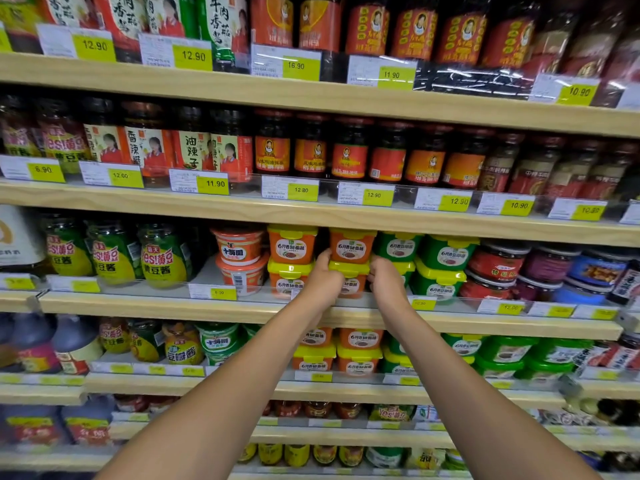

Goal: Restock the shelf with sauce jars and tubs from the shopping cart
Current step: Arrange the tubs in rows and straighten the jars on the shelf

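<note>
Orange plastic with a yellow snap lid: that is the lower orange tub [350, 284] of sweet bean sauce, held between both hands on the third wooden shelf [173, 303] from the top. It sits at the front of the shelf, behind the clear rail, with the upper orange tub [351, 247] stacked directly on its lid.

The left hand [322, 280] is on the tub's left side with its back towards the camera. Its fingers [325, 256] curl inward, close together, round the corner of the yellow lid, and the topmost reaches the base of the upper tub. The right hand [386, 281] mirrors it on the right side, its fingers [377, 266] bent and bunched against the lid's right edge. Both thumbs are hidden, so I cannot tell how they lie. Both forearms stretch straight up and forward to the shelf.

Just left of the held stack, a matching orange stack [291, 249] stands touching or nearly so. Just to the right are green tubs [398, 247] with yellow lids. Further left are red-and-white tubs [239, 249] and jars of soybean paste [162, 259]. A yellow price tag [422, 303] hangs on the rail below the right wrist.
</note>
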